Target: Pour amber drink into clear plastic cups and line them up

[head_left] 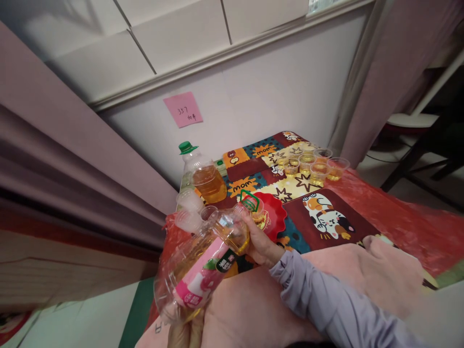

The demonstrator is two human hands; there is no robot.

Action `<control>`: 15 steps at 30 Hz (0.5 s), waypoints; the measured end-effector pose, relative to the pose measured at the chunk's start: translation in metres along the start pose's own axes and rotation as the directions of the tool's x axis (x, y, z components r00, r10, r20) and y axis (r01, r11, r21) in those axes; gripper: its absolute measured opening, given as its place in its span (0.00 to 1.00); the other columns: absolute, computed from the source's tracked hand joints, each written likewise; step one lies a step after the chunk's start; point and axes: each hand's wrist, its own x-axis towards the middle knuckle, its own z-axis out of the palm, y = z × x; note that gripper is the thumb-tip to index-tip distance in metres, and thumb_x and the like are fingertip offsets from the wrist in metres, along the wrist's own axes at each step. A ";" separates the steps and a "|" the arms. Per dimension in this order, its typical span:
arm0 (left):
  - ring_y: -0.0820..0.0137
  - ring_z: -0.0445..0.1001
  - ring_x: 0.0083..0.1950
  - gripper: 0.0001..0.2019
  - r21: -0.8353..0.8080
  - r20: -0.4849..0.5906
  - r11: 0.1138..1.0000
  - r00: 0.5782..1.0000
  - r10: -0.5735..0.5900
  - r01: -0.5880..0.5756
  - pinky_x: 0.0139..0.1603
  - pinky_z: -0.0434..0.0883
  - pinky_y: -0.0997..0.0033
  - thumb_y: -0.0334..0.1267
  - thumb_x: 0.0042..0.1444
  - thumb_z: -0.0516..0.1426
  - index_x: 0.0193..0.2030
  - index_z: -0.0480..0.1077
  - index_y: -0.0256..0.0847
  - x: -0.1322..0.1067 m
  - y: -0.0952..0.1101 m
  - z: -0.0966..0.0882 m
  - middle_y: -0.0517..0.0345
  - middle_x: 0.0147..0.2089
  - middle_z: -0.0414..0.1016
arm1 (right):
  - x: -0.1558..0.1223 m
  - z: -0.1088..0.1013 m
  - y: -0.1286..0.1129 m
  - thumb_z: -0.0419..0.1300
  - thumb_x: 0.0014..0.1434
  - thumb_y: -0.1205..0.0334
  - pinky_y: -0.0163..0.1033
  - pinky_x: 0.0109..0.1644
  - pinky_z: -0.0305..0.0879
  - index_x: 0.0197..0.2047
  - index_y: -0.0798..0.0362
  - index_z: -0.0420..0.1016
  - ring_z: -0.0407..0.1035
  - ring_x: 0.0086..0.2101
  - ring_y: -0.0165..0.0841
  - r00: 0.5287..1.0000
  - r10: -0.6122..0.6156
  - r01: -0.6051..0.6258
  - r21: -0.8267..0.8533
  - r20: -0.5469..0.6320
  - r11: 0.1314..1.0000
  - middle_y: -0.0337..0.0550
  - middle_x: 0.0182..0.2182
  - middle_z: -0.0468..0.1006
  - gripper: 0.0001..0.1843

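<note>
A large clear plastic bottle (203, 270) with a pink label and yellow liquid inside lies tilted across my front. My right hand (259, 241) is closed round its neck end. From below, my left hand (186, 333) grips the bottle's base; part of that hand is cut off by the frame edge. The bottle's neck points over a red scalloped plate (279, 220). Green plastic (249, 200) shows at the mouth; I cannot tell whether it is a cap or a ring. A clear cup (260, 220) seems to stand on the plate, partly hidden.
Several clear cups (319, 170) with yellow liquid stand at the back right. A second bottle (209, 182) with a green cap stands back left, near stacked clear cups (189, 220). Patterned mats (333, 217) lie over a red plastic sheet (406, 212). A wall (268, 92) rises behind.
</note>
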 end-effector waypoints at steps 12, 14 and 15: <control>0.45 0.83 0.73 0.46 -0.285 -0.055 0.926 0.960 -0.274 0.248 0.64 0.84 0.60 0.36 0.40 0.80 0.71 0.79 0.55 0.000 0.012 0.009 0.52 0.62 0.91 | -0.001 0.003 -0.003 0.65 0.66 0.18 0.49 0.47 0.85 0.59 0.49 0.86 0.88 0.44 0.47 1.000 0.020 -0.020 0.008 -0.007 1.000 0.48 0.42 0.93 0.42; 0.45 0.85 0.70 0.45 -0.354 -0.030 0.891 0.948 -0.316 0.285 0.62 0.86 0.58 0.38 0.46 0.77 0.74 0.77 0.56 0.000 0.012 0.014 0.51 0.63 0.90 | -0.001 0.003 -0.003 0.64 0.67 0.19 0.49 0.47 0.85 0.60 0.49 0.86 0.88 0.44 0.46 1.000 0.016 -0.016 0.013 -0.011 1.000 0.48 0.42 0.93 0.42; 0.45 0.86 0.69 0.44 -0.363 -0.033 0.887 0.947 -0.320 0.287 0.61 0.86 0.57 0.38 0.48 0.76 0.74 0.77 0.56 0.000 0.011 0.015 0.51 0.63 0.90 | -0.001 0.002 -0.002 0.64 0.67 0.19 0.50 0.47 0.85 0.60 0.48 0.86 0.88 0.43 0.46 1.000 0.017 -0.016 0.015 -0.012 1.000 0.48 0.42 0.93 0.41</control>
